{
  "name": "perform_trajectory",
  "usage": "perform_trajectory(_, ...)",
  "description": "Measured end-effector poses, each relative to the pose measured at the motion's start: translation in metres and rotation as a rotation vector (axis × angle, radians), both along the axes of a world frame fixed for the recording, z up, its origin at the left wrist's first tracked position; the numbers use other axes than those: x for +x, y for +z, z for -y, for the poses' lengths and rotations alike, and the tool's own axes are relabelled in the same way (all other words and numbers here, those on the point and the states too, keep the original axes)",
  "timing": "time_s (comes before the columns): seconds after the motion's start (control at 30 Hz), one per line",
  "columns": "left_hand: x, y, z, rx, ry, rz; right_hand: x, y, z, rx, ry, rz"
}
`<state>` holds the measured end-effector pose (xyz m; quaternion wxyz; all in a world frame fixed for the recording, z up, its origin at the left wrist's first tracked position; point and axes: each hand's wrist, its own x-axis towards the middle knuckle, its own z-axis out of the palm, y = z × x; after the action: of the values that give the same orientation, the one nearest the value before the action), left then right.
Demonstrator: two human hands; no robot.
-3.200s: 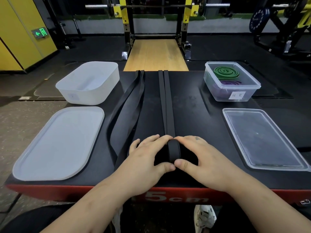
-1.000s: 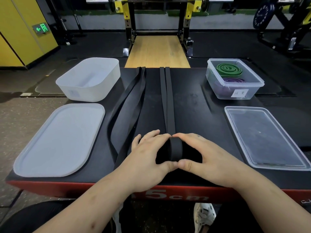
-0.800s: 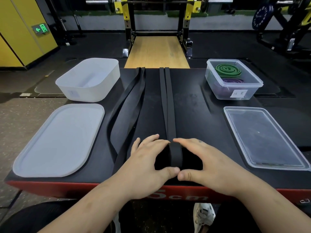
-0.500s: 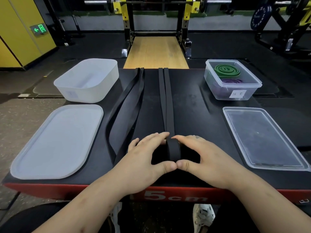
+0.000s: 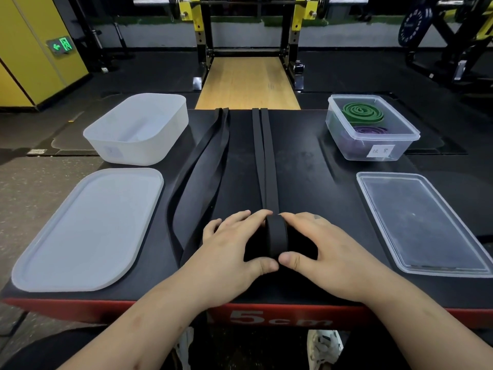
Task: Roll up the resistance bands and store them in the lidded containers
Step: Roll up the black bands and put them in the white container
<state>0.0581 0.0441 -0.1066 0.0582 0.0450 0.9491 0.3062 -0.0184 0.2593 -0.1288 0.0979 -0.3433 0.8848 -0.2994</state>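
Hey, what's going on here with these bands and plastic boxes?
A person is partway through rolling a narrow black resistance band on a black padded platform. The left hand and right hand both grip the rolled part; the rest lies straight ahead. A wider black band lies unrolled to its left. The clear container on the right holds a green roll and a purple roll, its clear lid off beside it. A white container and white lid sit on the left.

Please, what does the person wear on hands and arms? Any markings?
Nothing is worn: the left hand and the right hand are bare, without gloves, rings or watch, and the forearms show no sleeves. A small dark mark sits on the back of the right hand.
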Motion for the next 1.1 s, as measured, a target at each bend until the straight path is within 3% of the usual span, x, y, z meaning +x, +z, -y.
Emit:
perform_trajectory(0.17,-0.005,-0.002,-0.004,-0.035,0.013,-0.036,-0.004,-0.007,-0.002,0.022,-0.035,0.031)
perform_trajectory(0.33,0.004,0.000,-0.005,0.053,-0.007,-0.038,0.007,0.008,-0.006,-0.080,-0.006,0.065)
perform_trajectory(0.5,0.022,-0.008,-0.007,0.014,-0.065,-0.046,0.024,0.016,-0.010,0.012,0.091,0.096)
perform_trajectory(0.7,0.018,-0.009,-0.009,-0.002,-0.013,-0.034,0.025,0.019,-0.008,-0.036,0.075,0.116)
perform_trajectory(1.1,0.006,-0.005,0.001,0.021,0.013,-0.051,0.014,0.012,0.002,-0.044,0.021,0.057)
